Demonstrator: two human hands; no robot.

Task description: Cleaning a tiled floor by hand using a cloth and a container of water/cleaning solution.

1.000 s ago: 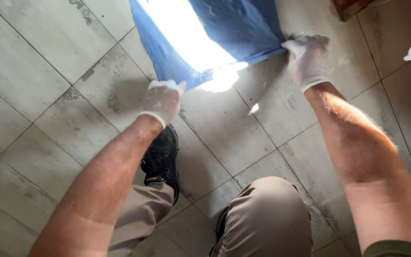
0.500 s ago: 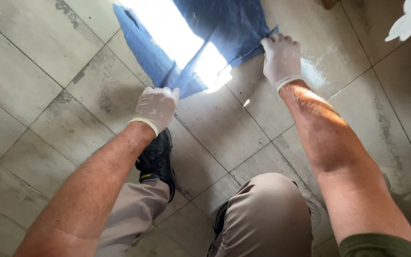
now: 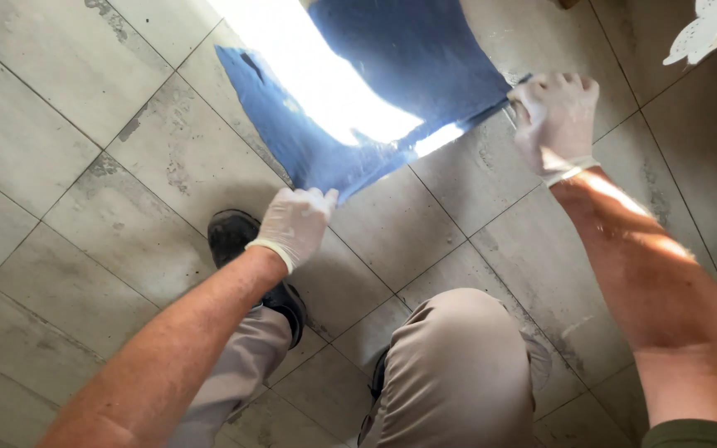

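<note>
Blue cloth lies on the tile floor ahead of the shoe, a bright sun glare across its middle, near edge lifted & rumpled. Bare tiles left & right of cloth. Left hand, gloved, pinches the near corner; right hand, gloved, fist closed on the cloth's right edge.

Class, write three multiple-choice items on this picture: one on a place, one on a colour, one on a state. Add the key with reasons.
1. Where does the cloth lie?
A. on the tiled floor
B. on a table
C. in a bucket

2. What colour is the cloth?
A. red
B. blue
C. green

3. What is on both hands?
A. nothing
B. mittens
C. thin white gloves

Key: 1 A, grey tiles show all around it. 2 B, its unlit parts are dark blue. 3 C, the left hand and right hand are both gloved, at the cloth's near edge.
</note>
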